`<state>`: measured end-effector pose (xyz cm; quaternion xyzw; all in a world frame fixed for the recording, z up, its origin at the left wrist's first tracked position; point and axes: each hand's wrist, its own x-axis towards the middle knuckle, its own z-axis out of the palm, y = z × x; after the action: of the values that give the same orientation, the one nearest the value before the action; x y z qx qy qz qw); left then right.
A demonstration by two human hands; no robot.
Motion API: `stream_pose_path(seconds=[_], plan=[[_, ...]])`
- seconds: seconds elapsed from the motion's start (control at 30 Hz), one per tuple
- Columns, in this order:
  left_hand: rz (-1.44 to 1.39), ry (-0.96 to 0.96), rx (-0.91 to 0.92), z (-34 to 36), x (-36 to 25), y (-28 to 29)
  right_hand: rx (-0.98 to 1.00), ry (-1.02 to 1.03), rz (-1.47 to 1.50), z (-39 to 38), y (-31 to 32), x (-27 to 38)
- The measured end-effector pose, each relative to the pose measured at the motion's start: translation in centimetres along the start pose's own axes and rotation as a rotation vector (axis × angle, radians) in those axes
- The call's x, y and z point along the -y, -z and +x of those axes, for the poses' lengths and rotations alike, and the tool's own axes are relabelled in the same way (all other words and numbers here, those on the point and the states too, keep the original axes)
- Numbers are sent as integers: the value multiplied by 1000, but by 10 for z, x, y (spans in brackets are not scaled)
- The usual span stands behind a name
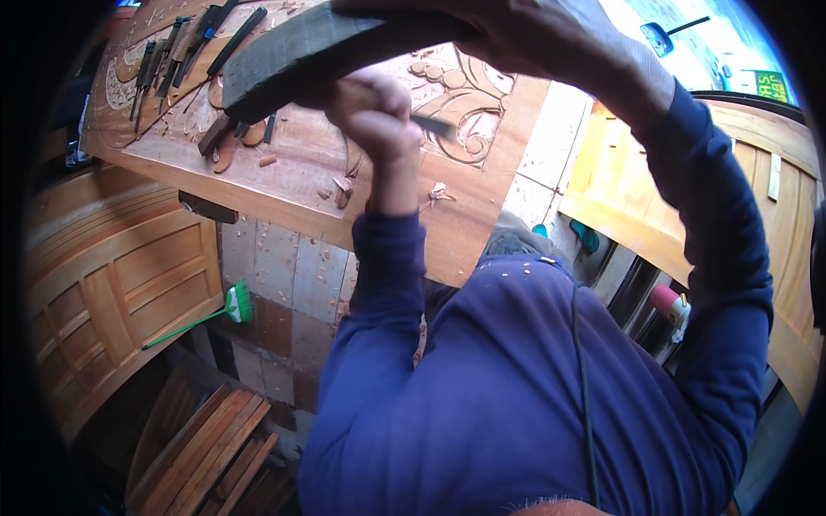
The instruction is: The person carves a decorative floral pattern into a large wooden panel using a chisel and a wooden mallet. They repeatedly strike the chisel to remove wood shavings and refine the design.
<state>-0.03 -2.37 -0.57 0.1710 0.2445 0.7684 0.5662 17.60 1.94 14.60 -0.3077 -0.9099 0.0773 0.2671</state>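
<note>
My left hand [376,112] is closed in a fist over the wooden panel [310,163], gripping a carving chisel [434,127]. The chisel's dark blade sticks out to the right of the fist, slightly blurred, over a carved scroll-and-leaf pattern [473,116]. Raised above it, my right hand [538,34] is wrapped around the end of a thick, slightly curved wooden mallet [292,56]. The mallet crosses above my left hand toward the left and hides part of the panel and the chisel's handle. Wood chips [344,187] lie on the panel.
Several chisels [168,56] lie in a row on the panel's far left. Panelled wooden doors [112,275] lean at left, near a green broom [238,303] on the tiled floor. Wooden slats [194,447] are stacked lower left. More wooden panels [624,176] stand at right.
</note>
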Motion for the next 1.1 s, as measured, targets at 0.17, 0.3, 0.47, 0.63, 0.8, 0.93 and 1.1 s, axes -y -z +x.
stream_pose_path(seconds=[0.17,0.3,0.47,0.63,0.8,0.93,1.1], plan=[[465,40,21,-74,-60,-11,-143,-546,424,-81,-27,-11],[1494,48,354,-94,-64,13,-323,-942,576,-141,-49,6],[1922,434,931,-138,-53,-3,-504,-1319,795,-218,-66,37],[1699,445,1132,-164,-40,2,-683,-1448,949,-259,-66,68],[1645,477,1257,-149,-41,1,-886,-1217,669,-233,-51,108],[1616,391,1376,-141,-56,15,-957,-1046,719,-205,-53,127],[1768,418,1315,-110,-109,26,-923,-1308,801,-187,-87,162]])
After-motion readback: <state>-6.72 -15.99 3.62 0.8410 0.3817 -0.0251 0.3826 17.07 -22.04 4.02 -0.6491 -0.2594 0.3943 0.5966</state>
